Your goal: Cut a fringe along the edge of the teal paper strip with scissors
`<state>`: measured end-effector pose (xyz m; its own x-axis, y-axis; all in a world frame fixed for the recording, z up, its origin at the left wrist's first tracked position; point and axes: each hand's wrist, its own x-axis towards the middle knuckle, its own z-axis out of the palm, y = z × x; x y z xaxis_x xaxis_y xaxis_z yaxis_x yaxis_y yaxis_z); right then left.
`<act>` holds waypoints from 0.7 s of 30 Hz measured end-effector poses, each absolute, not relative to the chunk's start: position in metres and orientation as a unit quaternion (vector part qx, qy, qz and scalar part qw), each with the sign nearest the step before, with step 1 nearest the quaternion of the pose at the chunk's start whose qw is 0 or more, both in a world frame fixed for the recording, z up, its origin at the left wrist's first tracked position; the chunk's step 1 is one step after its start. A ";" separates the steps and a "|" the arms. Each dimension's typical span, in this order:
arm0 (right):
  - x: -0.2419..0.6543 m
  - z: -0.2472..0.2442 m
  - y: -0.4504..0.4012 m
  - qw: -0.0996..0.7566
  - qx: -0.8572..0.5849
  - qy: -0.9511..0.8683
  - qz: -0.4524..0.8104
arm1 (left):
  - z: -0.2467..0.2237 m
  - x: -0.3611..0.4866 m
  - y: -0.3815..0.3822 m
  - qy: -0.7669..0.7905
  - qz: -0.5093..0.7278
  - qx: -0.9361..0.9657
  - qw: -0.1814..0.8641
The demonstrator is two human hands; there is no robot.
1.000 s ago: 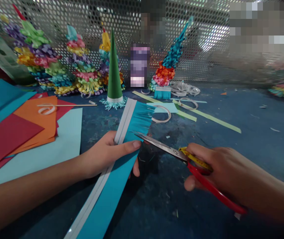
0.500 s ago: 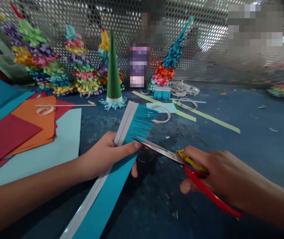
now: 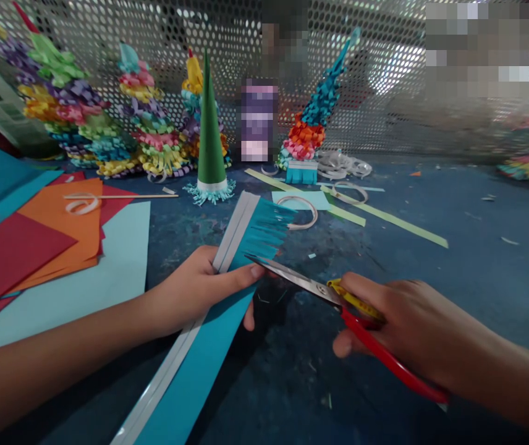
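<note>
Teal paper strip pinched by left hand fingers; right hand fingers gripping red-handled scissors.

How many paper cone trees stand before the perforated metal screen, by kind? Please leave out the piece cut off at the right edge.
Multicoloured curled-strip trees: 3
Teal and orange curled-strip tree: 1
Plain green cone with fringed teal base: 1
Total: 5

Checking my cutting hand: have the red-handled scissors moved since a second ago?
Yes, slightly: the red-handled scissors have shifted left and down, toward the teal paper strip, judged against the green paper cone.
</note>
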<state>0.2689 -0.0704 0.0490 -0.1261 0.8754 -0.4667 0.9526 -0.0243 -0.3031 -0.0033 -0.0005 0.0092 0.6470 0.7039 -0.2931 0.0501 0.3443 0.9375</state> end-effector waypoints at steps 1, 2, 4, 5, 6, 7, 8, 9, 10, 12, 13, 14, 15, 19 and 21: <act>0.270 0.048 -0.070 0.067 0.658 0.691 -0.290 | 0.009 -0.004 0.000 0.351 0.218 0.527 0.742; 0.271 0.048 -0.069 0.066 0.656 0.691 -0.295 | 0.008 -0.004 0.000 0.344 0.215 0.525 0.749; 0.274 0.048 -0.067 0.063 0.647 0.698 -0.300 | 0.007 -0.005 0.001 0.332 0.213 0.514 0.762; 0.275 0.048 -0.066 0.062 0.643 0.704 -0.297 | 0.007 -0.005 0.001 0.329 0.214 0.508 0.767; 0.277 0.049 -0.066 0.063 0.640 0.708 -0.291 | 0.006 -0.005 0.001 0.328 0.213 0.504 0.770; 0.278 0.049 -0.065 0.065 0.638 0.712 -0.287 | 0.006 -0.005 0.001 0.328 0.214 0.502 0.771; 0.279 0.050 -0.065 0.067 0.638 0.713 -0.283 | 0.006 -0.004 0.002 0.327 0.214 0.501 0.772; 0.280 0.050 -0.065 0.071 0.638 0.713 -0.283 | 0.006 -0.004 0.002 0.327 0.213 0.502 0.772; 0.281 0.050 -0.065 0.074 0.639 0.711 -0.285 | 0.007 -0.004 0.002 0.325 0.212 0.503 0.772; 0.282 0.050 -0.066 0.080 0.641 0.707 -0.289 | 0.009 -0.004 0.003 0.320 0.205 0.507 0.774; 0.282 0.050 -0.066 0.083 0.642 0.705 -0.288 | 0.010 -0.004 0.004 0.318 0.201 0.508 0.775; 0.281 0.049 -0.066 0.085 0.643 0.705 -0.287 | 0.012 -0.003 0.004 0.318 0.196 0.508 0.776; 0.281 0.049 -0.066 0.086 0.640 0.707 -0.288 | 0.013 -0.003 0.005 0.319 0.192 0.508 0.777; 0.277 0.049 -0.065 0.076 0.628 0.716 -0.296 | 0.014 -0.004 0.007 0.314 0.180 0.518 0.775; 0.275 0.050 -0.065 0.079 0.629 0.712 -0.302 | 0.013 -0.005 0.008 0.301 0.176 0.526 0.776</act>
<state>0.2746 -0.0649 0.0499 -0.1975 0.8480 -0.4918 0.9430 0.0273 -0.3316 -0.0047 0.0077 0.0130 0.7572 0.5890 -0.2824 0.0438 0.3856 0.9216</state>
